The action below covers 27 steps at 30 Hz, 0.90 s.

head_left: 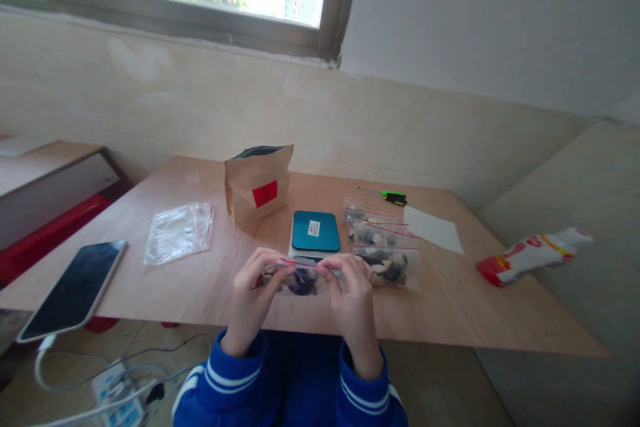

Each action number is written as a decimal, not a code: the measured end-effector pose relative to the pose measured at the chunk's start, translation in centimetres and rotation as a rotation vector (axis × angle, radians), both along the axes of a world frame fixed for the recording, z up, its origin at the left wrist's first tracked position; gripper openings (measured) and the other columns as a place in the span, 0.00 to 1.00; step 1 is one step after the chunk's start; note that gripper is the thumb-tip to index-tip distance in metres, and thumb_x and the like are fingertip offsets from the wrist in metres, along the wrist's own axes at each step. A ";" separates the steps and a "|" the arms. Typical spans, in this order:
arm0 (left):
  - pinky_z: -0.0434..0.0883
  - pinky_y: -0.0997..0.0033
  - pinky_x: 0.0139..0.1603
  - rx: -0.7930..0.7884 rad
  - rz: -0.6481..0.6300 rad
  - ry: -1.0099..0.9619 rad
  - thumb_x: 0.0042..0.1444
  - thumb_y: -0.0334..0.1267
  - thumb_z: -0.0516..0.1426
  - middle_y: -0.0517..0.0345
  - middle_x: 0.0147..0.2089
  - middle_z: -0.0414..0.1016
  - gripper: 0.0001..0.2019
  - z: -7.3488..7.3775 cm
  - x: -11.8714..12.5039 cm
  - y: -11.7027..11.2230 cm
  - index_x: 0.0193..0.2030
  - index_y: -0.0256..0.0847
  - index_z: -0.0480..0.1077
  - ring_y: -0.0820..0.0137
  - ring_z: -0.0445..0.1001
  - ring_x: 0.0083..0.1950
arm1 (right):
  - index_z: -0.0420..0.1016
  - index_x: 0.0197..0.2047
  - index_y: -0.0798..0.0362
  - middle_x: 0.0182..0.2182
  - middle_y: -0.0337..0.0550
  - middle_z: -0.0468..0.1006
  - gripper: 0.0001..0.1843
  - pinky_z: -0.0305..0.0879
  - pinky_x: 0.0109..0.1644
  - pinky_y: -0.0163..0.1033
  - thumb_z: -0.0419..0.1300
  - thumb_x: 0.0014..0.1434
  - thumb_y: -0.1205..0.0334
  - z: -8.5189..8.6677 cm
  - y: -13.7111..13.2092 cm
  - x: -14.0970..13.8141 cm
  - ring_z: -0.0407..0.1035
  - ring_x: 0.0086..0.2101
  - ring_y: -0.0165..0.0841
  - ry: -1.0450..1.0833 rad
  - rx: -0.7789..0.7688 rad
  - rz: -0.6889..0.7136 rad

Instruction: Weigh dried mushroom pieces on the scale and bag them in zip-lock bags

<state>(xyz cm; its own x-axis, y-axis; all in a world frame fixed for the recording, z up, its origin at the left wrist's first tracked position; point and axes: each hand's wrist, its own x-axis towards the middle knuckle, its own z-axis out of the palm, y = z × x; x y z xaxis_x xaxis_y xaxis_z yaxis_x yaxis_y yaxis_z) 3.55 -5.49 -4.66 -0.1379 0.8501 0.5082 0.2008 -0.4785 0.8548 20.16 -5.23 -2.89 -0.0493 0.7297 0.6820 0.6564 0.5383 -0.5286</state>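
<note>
Between my two hands hangs a clear zip bag point(301, 282) with a red seal strip and dark pieces inside. My left hand point(256, 287) pinches the strip at its left part. At the right part, the thumb and fingers of my right hand point(350, 283) are closed on the same strip. Just beyond the bag lies a small scale with a blue-green top point(325, 233). Several filled zip bags point(393, 265) with dark and pale dried pieces lie in a row right of the scale. A brown paper pouch point(245, 197) with a red label stands open-topped behind, to the left.
Flat clear zip bags point(175, 235) lie on the left of the table point(190, 297). A phone point(75, 290) on a charging cable overhangs the front left edge. At right are a white paper point(435, 227), a screwdriver point(393, 197) and a bottle point(535, 255). A power strip point(117, 393) sits below.
</note>
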 end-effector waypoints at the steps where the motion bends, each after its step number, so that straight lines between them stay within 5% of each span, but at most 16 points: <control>1: 0.73 0.76 0.30 0.001 -0.003 0.010 0.57 0.35 0.59 0.58 0.34 0.70 0.02 0.0 0.1 0.0 0.33 0.41 0.73 0.72 0.72 0.35 | 0.69 0.33 0.50 0.31 0.37 0.76 0.07 0.53 0.47 0.41 0.56 0.64 0.62 -0.2 0.0 -0.1 0.68 0.36 0.34 -0.001 -0.007 -0.010; 11: 0.71 0.75 0.33 0.061 0.023 0.122 0.57 0.35 0.59 0.58 0.33 0.72 0.02 1.0 1.5 0.0 0.33 0.41 0.72 0.72 0.73 0.34 | 0.61 0.32 0.50 0.30 0.39 0.67 0.12 0.52 0.44 0.42 0.45 0.60 0.76 -1.7 0.0 -0.9 0.61 0.35 0.36 0.010 -0.028 -0.134; 18: 0.72 0.79 0.30 0.078 -0.003 0.124 0.58 0.34 0.58 0.58 0.35 0.72 0.01 1.4 1.9 -0.3 0.36 0.41 0.71 0.73 0.74 0.33 | 0.66 0.45 0.50 0.40 0.42 0.74 0.05 0.53 0.51 0.44 0.53 0.65 0.65 -0.4 -0.4 -0.3 0.66 0.43 0.36 0.039 -0.024 -0.018; 27: 0.73 0.75 0.33 0.095 -0.012 0.185 0.59 0.35 0.58 0.57 0.34 0.74 0.03 1.7 1.7 -0.4 0.36 0.41 0.73 0.71 0.74 0.35 | 0.68 0.32 0.50 0.29 0.38 0.75 0.09 0.56 0.46 0.42 0.54 0.65 0.61 -0.1 -0.4 -0.7 0.69 0.35 0.34 0.058 0.081 -0.022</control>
<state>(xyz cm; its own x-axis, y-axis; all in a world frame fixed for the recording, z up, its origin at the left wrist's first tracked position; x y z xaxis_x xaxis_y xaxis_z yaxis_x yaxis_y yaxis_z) 5.25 -5.87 -3.00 -0.0250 0.7982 0.6019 0.3440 -0.5585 0.7548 19.41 -5.67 -2.98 0.0080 0.6727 0.7398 0.6381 0.5662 -0.5217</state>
